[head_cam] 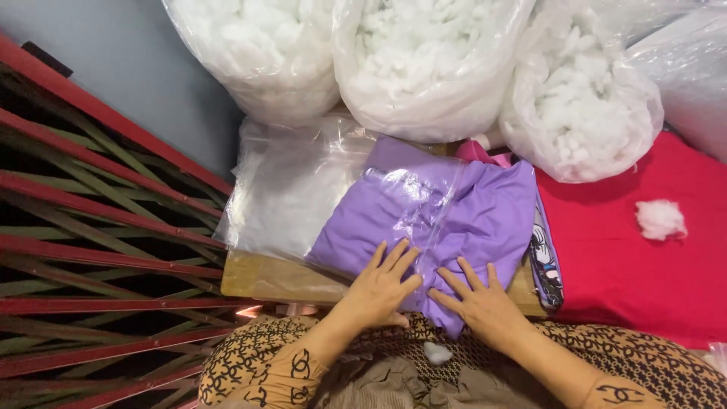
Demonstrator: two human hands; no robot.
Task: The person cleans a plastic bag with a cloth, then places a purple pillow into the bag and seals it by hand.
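Purple cloth point(485, 216), folded and partly slid inside a clear plastic bag point(379, 204), lies across the near edge of a small wooden board point(265, 276) that sits in front of our lap. Its long axis runs left to right along that edge: the left part is under the plastic film, while the right part is bare and its lowest corner hangs just over the edge toward us. Our left hand point(382, 284) rests flat on the bagged part, fingers spread and pointing away from us, touching the plastic and gripping nothing. Our right hand point(478, 299) lies just beside it on the bare cloth, fingers also splayed and flat, pressing down rather than pinching. So the cloth lies straight ahead of both palms, and the mouth of the bag falls between the two hands; the left hand is the nearer one to the bag's closed end, the right hand nearer to the loose end of the cloth. Farther left on the board the bag continues as flat, clear film toward its far left corner. Off the board's right edge we see a strip of printed cloth point(547, 261) and then a red cloth point(636, 273) with a small white tuft of stuffing point(660, 220) on it. Beyond the far edge stand three big clear sacks of white stuffing point(424, 60). A red and green folding frame point(98, 250) fills the left side, and another small tuft point(437, 353) sits on our patterned lap point(628, 363).
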